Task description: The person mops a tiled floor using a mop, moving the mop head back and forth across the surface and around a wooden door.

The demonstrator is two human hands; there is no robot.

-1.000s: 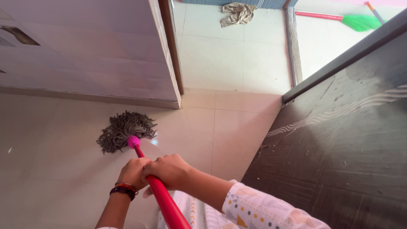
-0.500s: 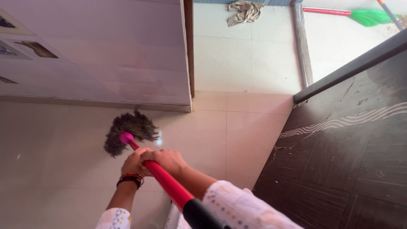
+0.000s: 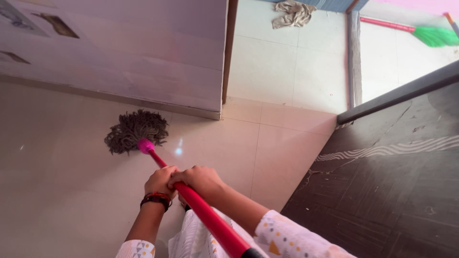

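Both fists wrapped tight round the red plastic mop handle (image 3: 191, 198), left hand (image 3: 160, 181) just ahead of right hand (image 3: 200, 180). Grey stringy mop head (image 3: 135, 131) flat on the cream tiled floor (image 3: 71, 191), near the wall base (image 3: 143, 102). Best kept pressed down evenly, strands spread wide.

Green broom (image 3: 436, 36) cut off at right edge — mop handle (image 3: 210, 220) at bottom.

A crumpled rag (image 3: 293, 13) and green broom (image 3: 432, 35) lie beyond the dark door (image 3: 392, 181).
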